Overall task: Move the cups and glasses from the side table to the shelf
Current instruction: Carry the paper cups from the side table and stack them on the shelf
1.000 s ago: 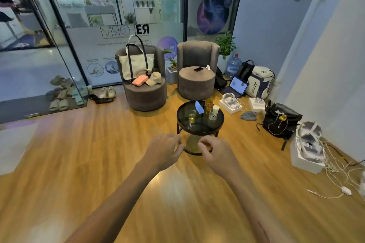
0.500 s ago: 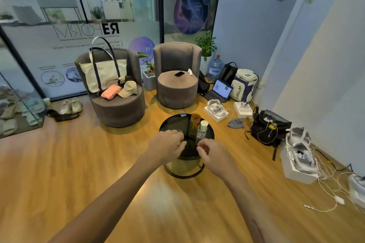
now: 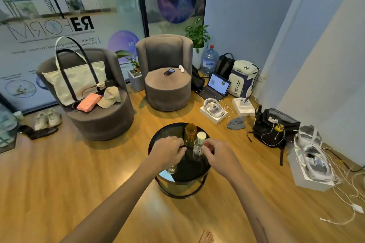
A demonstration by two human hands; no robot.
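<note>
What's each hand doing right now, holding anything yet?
Left hand: curled above a small glass; grip cannot be told.
Right hand: fingers pinching toward the clear glass; contact cannot be told.

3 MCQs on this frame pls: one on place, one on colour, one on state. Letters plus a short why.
1. Where does the amber glass stand?
A. On the round side table
B. On the floor by the laptop
C. On the seat of an armchair

2. What colour is the pouch on the chair with the tote bag?
A. Blue
B. Salmon pink
C. Green

3. What is the state of the clear glass next to the right hand?
A. Lying on its side
B. Upright on the table
C. Lifted well above the table

Answers
1. A: it stands at the far part of the dark tabletop, beside the white paper cup.
2. B: it lies next to the tan cap and is clearly pinkish.
3. B: its base sits on the glass top, with the fingers at its side.
</note>
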